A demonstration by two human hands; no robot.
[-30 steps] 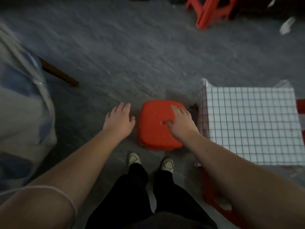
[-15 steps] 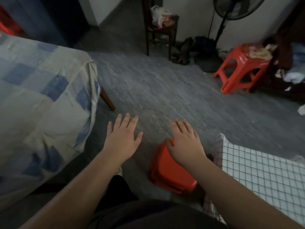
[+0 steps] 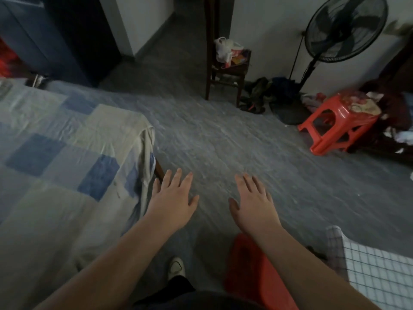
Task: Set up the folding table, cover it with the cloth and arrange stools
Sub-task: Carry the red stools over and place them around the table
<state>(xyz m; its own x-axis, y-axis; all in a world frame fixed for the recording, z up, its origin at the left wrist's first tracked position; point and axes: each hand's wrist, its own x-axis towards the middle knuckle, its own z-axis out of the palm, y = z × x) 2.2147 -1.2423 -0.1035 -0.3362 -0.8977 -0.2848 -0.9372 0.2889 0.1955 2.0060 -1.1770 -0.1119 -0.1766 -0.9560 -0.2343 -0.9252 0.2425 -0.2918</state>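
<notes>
A red plastic stool [image 3: 252, 271] stands on the grey floor at the bottom, partly hidden under my right forearm. Beside it on the right is the folding table under its white checked cloth [image 3: 375, 271]; only one corner shows. My left hand [image 3: 172, 202] and my right hand [image 3: 254, 204] are both held out flat above the floor, fingers straight, palms down, holding nothing. A second red stool [image 3: 335, 124] with cloths piled on its seat stands at the far right by the wall.
A bed with a blue and cream patchwork sheet [image 3: 55, 164] fills the left. A dark wooden chair [image 3: 225, 72] with bags, a standing fan [image 3: 344, 30] and a heap of shoes and clothes line the back wall. Open grey floor [image 3: 223, 135] lies ahead.
My right hand has lifted off the red stool's seat. Both hands have risen with fingers straight, and the view has tilted up from the stool to the room.
</notes>
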